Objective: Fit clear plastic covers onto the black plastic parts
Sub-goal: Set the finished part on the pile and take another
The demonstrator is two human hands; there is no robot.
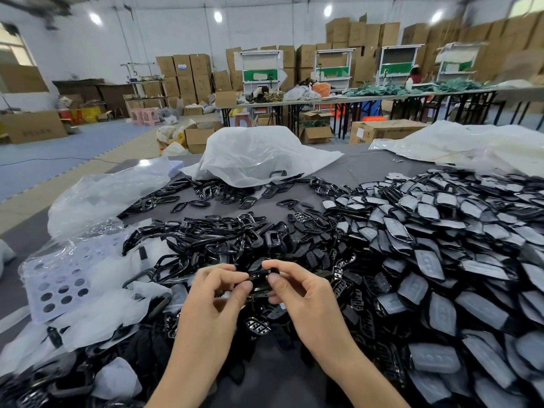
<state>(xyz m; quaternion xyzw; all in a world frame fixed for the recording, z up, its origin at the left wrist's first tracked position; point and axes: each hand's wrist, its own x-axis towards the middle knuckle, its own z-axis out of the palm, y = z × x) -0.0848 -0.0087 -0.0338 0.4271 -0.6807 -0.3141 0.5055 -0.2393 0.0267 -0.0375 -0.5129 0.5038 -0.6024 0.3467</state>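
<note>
pinching small glossy black plastic part [259, 282] at 6 o'clock, left hand [217, 290] and right hand [297, 287] thumbs and forefingers steady both ends, likely seating clear cover, hard to see.

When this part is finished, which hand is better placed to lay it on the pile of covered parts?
Probably the right hand. It and the left hand both pinch the part, but the pile lies on the right side, close by; the left hand would have to cross over.
</note>
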